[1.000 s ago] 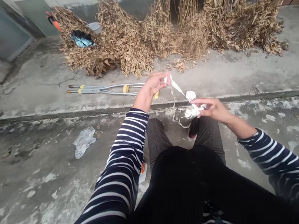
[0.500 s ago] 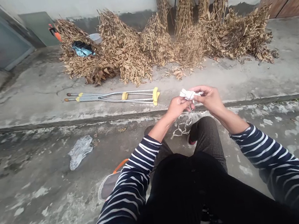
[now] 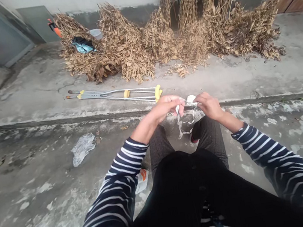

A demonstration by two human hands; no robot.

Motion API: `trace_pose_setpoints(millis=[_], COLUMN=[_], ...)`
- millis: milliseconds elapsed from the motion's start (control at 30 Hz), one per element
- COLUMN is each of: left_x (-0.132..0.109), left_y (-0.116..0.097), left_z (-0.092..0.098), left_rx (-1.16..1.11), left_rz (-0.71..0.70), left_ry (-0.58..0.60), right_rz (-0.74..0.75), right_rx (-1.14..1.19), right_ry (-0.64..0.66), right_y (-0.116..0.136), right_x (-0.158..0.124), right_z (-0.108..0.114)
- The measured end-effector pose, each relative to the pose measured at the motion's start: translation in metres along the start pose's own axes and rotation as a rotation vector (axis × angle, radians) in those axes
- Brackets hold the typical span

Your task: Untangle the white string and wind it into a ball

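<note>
My left hand (image 3: 167, 105) is closed in a pinch on a strand of white string, whose loose loops dangle below it in front of my knees. A small white bundle (image 3: 191, 99) of the same string sticks out at the fingertips of my right hand (image 3: 209, 105), which is closed on it. A short stretch of white strand (image 3: 179, 126) hangs twisted from under the left fingers. Both hands are held in front of me above the step edge, a small gap apart. What lies inside the right fingers is partly hidden.
Crutches (image 3: 126, 94) with yellow pads lie on the raised concrete ledge. Behind them, dried plant stalks (image 3: 131, 52) are heaped along the wall, with tied bundles (image 3: 187, 0) standing upright. A clear plastic bag (image 3: 83, 149) lies on the lower ground at left. A step edge (image 3: 266, 99) runs across.
My hands have moved apart, the left one shifting left and drawing a strand away from the white bundle in the right. The hanging loops now spread out below the left fingers.
</note>
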State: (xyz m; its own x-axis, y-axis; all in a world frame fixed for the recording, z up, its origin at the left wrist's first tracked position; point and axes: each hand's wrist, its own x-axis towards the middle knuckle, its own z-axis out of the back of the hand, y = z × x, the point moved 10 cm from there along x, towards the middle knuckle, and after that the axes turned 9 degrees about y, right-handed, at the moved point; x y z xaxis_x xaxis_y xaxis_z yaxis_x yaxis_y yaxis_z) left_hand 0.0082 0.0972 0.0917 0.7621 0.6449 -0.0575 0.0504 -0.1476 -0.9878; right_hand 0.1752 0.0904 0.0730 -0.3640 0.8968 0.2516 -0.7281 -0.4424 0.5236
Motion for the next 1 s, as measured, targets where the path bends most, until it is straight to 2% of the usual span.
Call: trace_pose_setpoints(millis=[100, 200, 267, 367, 433, 467, 567, 633, 700, 800, 900, 1000], left_x=[0.021, 0.043, 0.052, 0.053, 0.047, 0.045, 0.042, 0.046, 0.057, 0.063, 0.054, 0.037], left_y=[-0.008, 0.008, 0.030, 0.066, 0.083, 0.086, 0.066, 0.051, 0.051, 0.062, 0.072, 0.068], left_z=[0.039, 0.059, 0.053, 0.027, 0.013, 0.011, 0.013, 0.007, -0.004, -0.017, -0.030, -0.046], left_rx=[0.054, 0.141, 0.200, 0.228, 0.265, 0.313, 0.475, 0.459, 0.331, 0.135, 0.075, 0.107], left_rz=[-0.012, 0.054, 0.135, 0.230, 0.275, 0.269, 0.116, -0.008, -0.046, -0.044, -0.012, 0.068], left_ry=[-0.102, -0.169, -0.144, -0.040, -0.010, -0.043, -0.248, -0.308, -0.275, -0.243, -0.219, -0.090], right_rz=[-0.015, -0.107, -0.173, -0.257, -0.291, -0.299, -0.282, -0.251, -0.222, -0.212, -0.226, -0.234], right_rx=[0.273, 0.682, 0.887, 0.994, 1.001, 1.003, 0.999, 0.955, 0.894, 0.825, 0.693, 0.401], right_ry=[0.091, 0.162, 0.116, -0.062, -0.152, -0.177, -0.181, -0.151, -0.117, -0.096, -0.203, -0.293], right_y=[0.010, 0.019, 0.020, 0.009, 0.001, -0.002, 0.001, 0.009, 0.018, 0.020, 0.003, -0.013], right_x=[-0.010, -0.015, -0.014, -0.010, -0.007, -0.005, 0.001, 0.004, 0.007, 0.011, 0.012, 0.009], right_z=[-0.005, -0.009, -0.005, 0.010, 0.017, 0.020, 0.024, 0.026, 0.027, 0.027, 0.037, 0.045])
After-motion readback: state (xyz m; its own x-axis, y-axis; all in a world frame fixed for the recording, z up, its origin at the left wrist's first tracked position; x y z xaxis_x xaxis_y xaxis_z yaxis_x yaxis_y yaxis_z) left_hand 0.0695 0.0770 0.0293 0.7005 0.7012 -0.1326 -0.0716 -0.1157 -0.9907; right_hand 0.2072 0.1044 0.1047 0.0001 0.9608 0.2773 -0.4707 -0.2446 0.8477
